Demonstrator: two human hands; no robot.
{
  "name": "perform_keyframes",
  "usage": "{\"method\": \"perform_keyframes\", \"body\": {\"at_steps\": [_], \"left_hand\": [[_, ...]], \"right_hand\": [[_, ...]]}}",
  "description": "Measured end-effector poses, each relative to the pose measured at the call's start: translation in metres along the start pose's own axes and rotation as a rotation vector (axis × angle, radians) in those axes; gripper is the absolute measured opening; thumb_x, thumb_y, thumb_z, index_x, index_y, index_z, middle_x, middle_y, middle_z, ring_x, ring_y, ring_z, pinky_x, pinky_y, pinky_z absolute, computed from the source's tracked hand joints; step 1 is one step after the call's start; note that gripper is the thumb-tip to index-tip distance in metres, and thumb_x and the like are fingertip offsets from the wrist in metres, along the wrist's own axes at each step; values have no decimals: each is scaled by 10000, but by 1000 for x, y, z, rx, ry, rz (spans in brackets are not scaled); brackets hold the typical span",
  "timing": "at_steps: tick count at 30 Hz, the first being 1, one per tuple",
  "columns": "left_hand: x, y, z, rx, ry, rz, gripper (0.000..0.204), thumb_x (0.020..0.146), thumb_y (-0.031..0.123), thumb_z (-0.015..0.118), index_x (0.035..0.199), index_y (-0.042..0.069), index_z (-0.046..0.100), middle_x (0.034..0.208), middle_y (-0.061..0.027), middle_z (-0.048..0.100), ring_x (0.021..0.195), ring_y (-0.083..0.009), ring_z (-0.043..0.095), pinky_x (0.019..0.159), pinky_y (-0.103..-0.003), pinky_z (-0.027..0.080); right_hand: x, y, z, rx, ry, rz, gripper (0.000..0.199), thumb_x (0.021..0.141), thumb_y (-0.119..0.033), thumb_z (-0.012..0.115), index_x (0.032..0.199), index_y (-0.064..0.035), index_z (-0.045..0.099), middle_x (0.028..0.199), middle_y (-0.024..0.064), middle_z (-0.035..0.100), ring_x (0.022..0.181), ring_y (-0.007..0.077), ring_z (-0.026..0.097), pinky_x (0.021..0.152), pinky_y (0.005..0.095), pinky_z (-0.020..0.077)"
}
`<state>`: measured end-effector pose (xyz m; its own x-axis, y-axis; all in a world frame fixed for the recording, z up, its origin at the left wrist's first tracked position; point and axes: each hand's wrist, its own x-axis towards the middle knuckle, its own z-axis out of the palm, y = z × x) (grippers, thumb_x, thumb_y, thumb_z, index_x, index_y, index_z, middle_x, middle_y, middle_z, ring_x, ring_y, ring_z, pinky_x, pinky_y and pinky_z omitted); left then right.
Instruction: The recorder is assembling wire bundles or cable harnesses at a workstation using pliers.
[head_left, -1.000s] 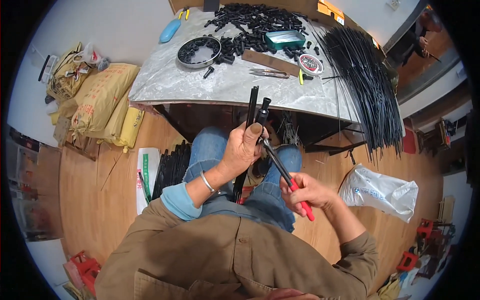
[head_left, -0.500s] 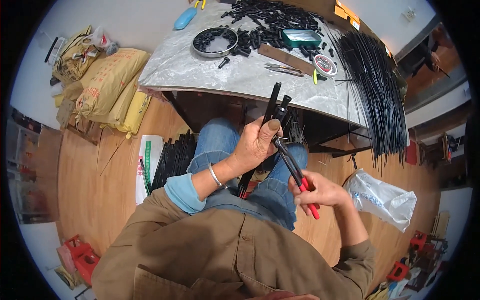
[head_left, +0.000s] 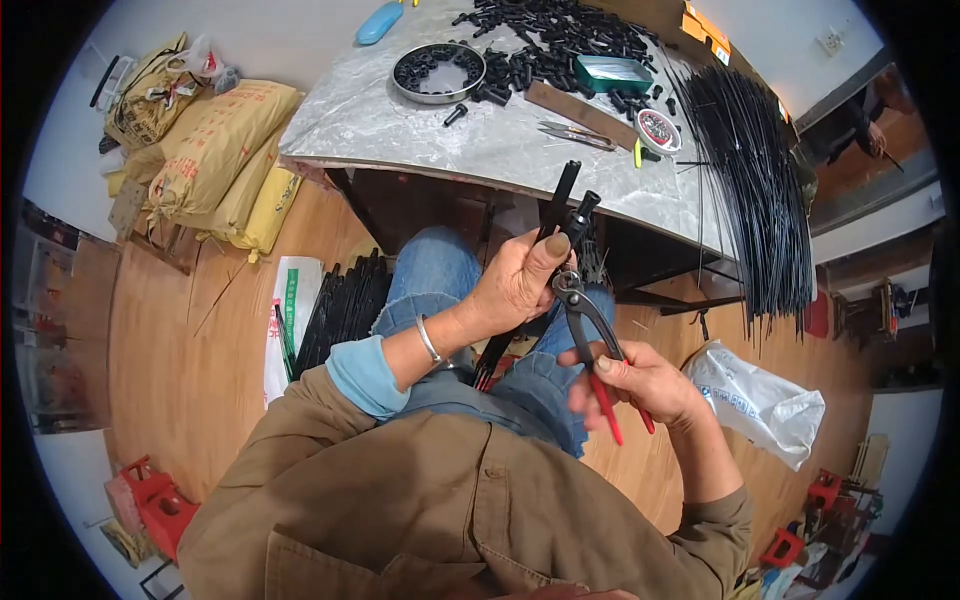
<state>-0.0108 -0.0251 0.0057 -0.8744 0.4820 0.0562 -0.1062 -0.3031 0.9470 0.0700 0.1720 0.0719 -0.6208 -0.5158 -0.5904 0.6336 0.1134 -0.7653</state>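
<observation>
In my left hand (head_left: 515,285) is a bunch of black tubes (head_left: 566,185), their ends pointing up toward the table edge; the thumb presses across them and the fingers wrap round. Below my lap more black lengths (head_left: 495,355) show, perhaps the same pieces. My right hand (head_left: 645,380) is closed round the red-handled pincers (head_left: 572,290). The jaws are up against the tubes just under my left thumb, and the handles are spread apart. Some right fingers are blurred. What lies between the jaws is hidden.
Ahead, a grey marbled table (head_left: 400,135) bears a pile of black pieces (head_left: 560,40), a round metal dish (head_left: 440,98), a green tray (head_left: 612,85), a brown bar (head_left: 580,112) and tweezers (head_left: 577,138). Long black wires (head_left: 750,180) overhang its right side. Sacks (head_left: 225,150) and a white bag (head_left: 760,395) flank me.
The pincers' handles have spread apart, and my right hand's hold has widened with them. The tubes and my left hand sit slightly further right in view; the view itself has shifted a little.
</observation>
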Motion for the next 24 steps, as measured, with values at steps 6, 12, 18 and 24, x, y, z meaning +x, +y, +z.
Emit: {"method": "perform_keyframes", "body": {"at_steps": [6,12,18,24], "left_hand": [[2,0,3,17,11,13,628,880,654,406,856,36,519,560,8,449,411,-50,399,370,-205,299],[2,3,-3,15,2,-2,642,873,668,395,854,38,520,565,8,456,412,-45,402,367,-201,300],[4,7,2,2,-44,-29,639,878,664,389,848,39,515,527,16,414,411,-44,392,370,-204,305],[4,0,5,26,-55,-8,635,882,658,399,868,34,516,512,27,372,409,-50,366,383,-211,299]], "right_hand": [[20,34,20,215,36,19,345,984,-389,442,842,-74,440,613,-21,372,475,85,367,426,252,365],[25,30,25,300,24,5,387,971,-424,448,837,-61,438,588,-13,337,446,90,312,410,256,319],[1,-3,-2,262,-57,140,353,967,-382,486,869,-43,458,598,17,431,454,102,378,424,272,358],[-15,-67,14,-813,292,276,265,948,-247,522,847,-10,461,561,107,515,500,218,587,450,384,469]]}}
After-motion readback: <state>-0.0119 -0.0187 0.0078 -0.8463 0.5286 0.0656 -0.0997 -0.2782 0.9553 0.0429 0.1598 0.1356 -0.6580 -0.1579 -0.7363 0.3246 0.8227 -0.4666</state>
